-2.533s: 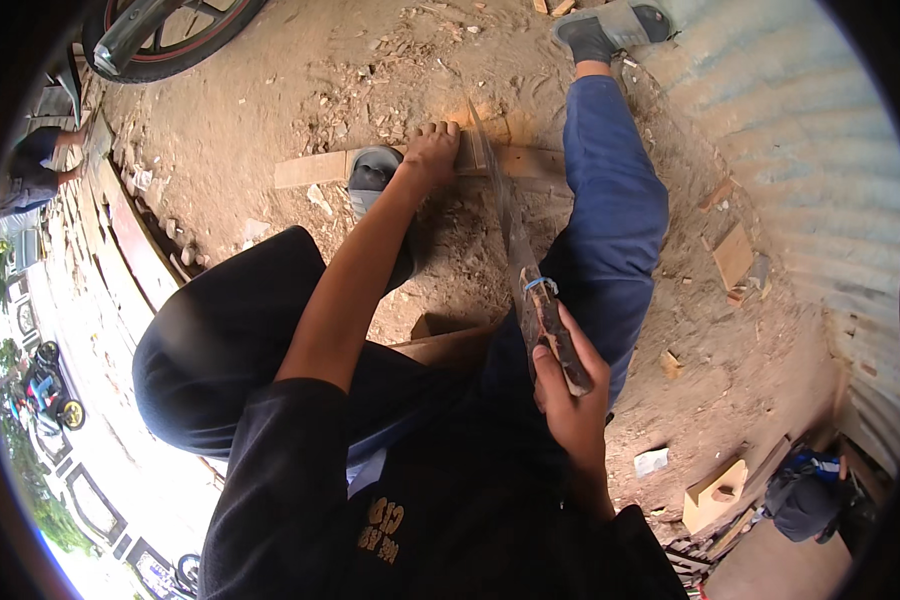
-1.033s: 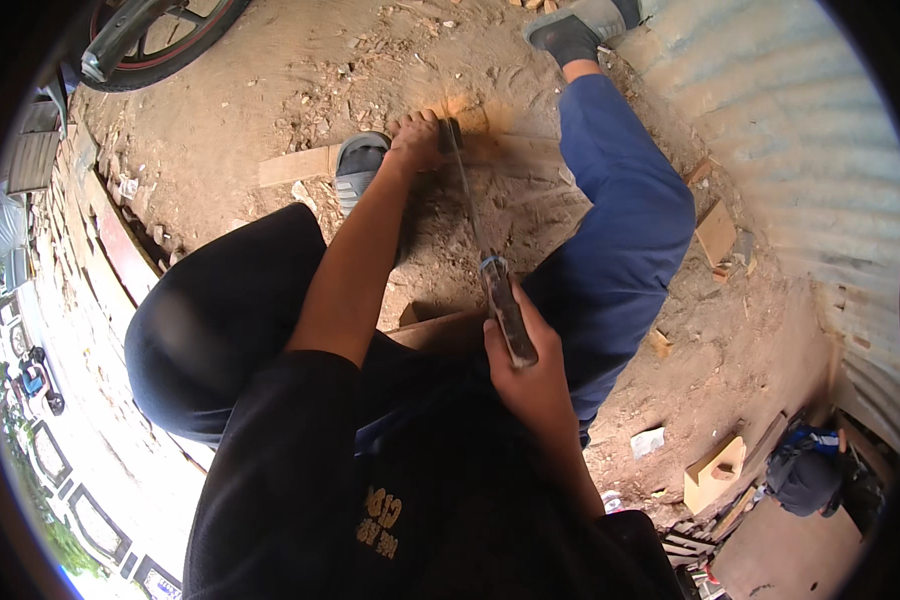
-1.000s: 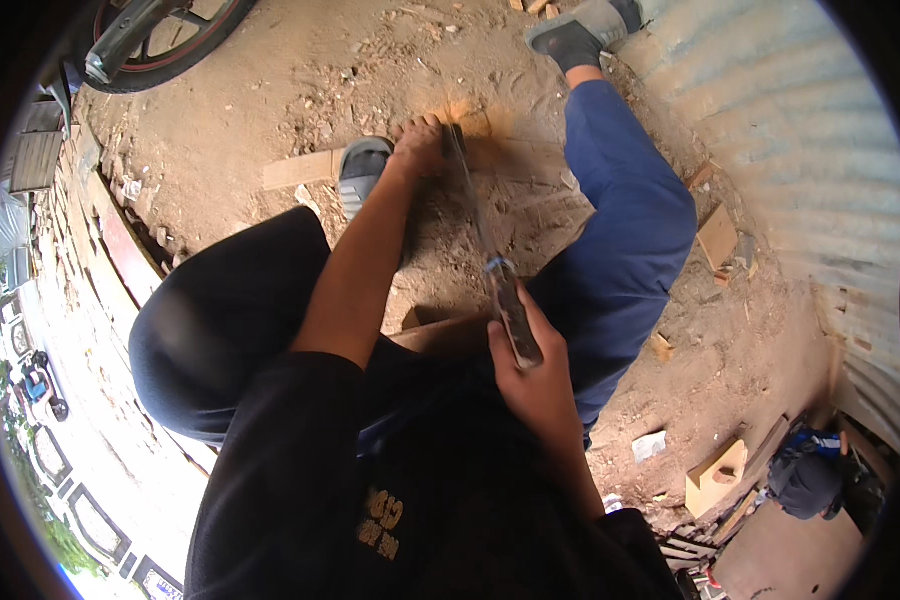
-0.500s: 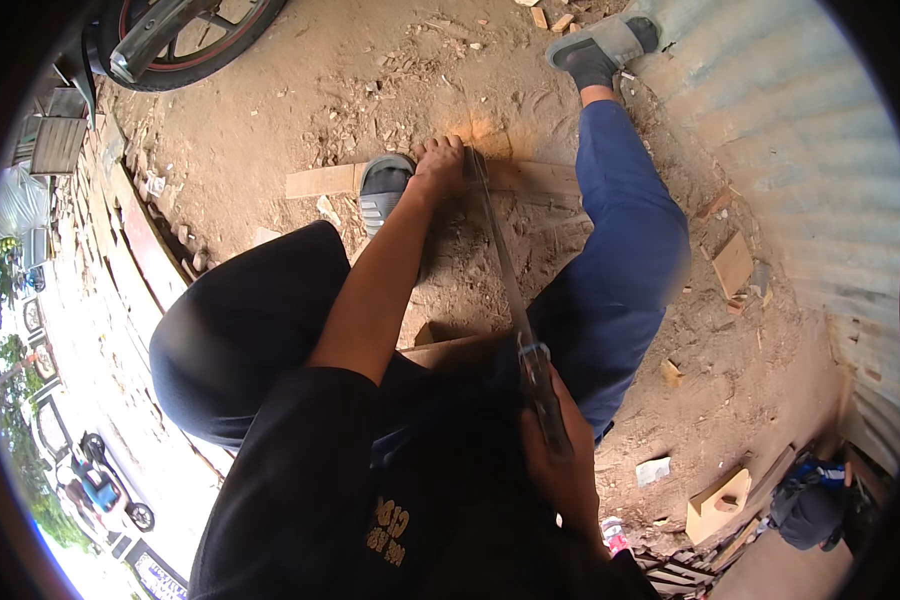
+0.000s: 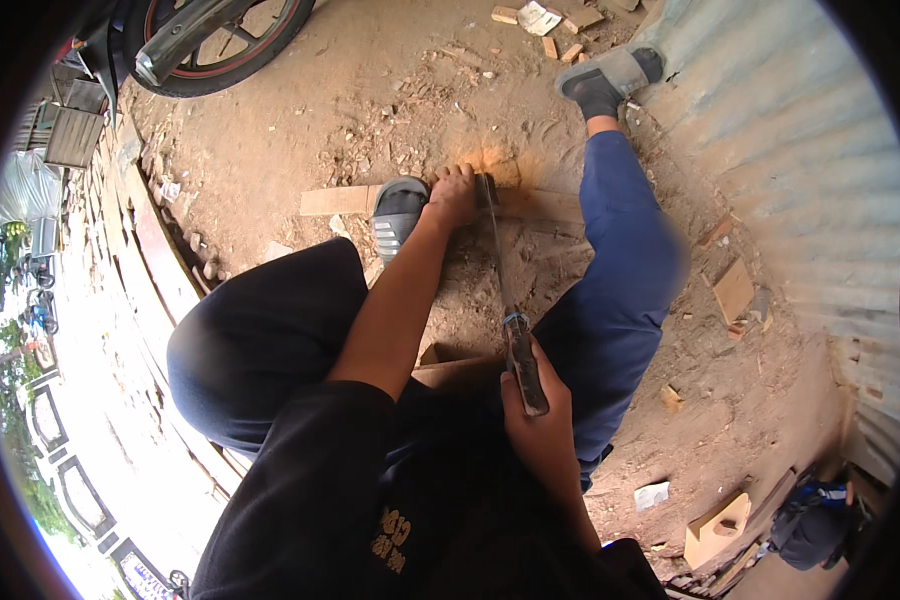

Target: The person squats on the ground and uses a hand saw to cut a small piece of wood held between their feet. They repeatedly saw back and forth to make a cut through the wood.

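Right hand [image 5: 542, 410]: wrapped round the dark handle of a handsaw [image 5: 516, 328], with the thumb laid along its side.
Left hand [image 5: 453, 196]: pressed down on a wooden board [image 5: 535, 207], fingers close together; whether its underside is gripped cannot be told.
Saw blade: pointed away from the body, its far end set at the board just beside the left hand; whether the wood is cut cannot be made out.
Board: narrow, pale brown, laid crosswise on the dirt ground [image 5: 370, 110], its left part crossed by a sandalled foot [image 5: 398, 215], its right end bordered in view by a blue trouser leg [image 5: 630, 230].
Beyond: orange-tinted dust [image 5: 490, 163] behind the cut side.
Surroundings: bounded by corrugated metal [image 5: 770, 150] at right, a motorcycle wheel [image 5: 240, 68] upper left, wood offcuts [image 5: 733, 290] scattered near the metal.
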The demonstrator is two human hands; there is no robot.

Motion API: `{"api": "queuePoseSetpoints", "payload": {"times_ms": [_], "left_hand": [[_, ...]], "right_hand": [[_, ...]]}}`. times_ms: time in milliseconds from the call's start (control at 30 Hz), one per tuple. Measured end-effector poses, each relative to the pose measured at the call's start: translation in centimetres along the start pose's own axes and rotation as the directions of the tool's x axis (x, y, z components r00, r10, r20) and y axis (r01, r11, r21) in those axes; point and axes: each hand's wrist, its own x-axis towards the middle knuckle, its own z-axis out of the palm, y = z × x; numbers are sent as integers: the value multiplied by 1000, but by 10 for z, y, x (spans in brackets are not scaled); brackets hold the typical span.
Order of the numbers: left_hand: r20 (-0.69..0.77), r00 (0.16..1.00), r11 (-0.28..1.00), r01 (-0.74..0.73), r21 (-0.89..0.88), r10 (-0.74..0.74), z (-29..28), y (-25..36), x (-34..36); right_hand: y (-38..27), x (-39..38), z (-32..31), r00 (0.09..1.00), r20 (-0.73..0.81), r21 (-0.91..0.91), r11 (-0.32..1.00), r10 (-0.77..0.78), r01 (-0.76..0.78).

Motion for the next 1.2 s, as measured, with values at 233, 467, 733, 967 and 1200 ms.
{"api": "queuePoseSetpoints", "payload": {"times_ms": [233, 467, 733, 967, 1200], "left_hand": [[30, 992, 991, -124, 42, 123, -7, 0, -3], [54, 993, 993, -107, 58, 104, -6, 1, -2], [8, 999, 998, -45, 42, 45, -5, 7, -7], [-51, 998, 998, -22, 58, 25, -1, 1, 1], [-28, 999, 998, -30, 52, 31, -12, 12, -5]], "right_hand": [[20, -19, 3, 998, -58, -53, 999, 6, -9], [5, -53, -13, 996, -38, -88, 993, -82, 78], [-1, -57, -16, 990, -13, -265, 955, -144, 135], [-7, -12, -6, 995, 22, 20, 995, 101, -102], [12, -28, -19, 997, -50, -53, 997, -65, 63]]}}
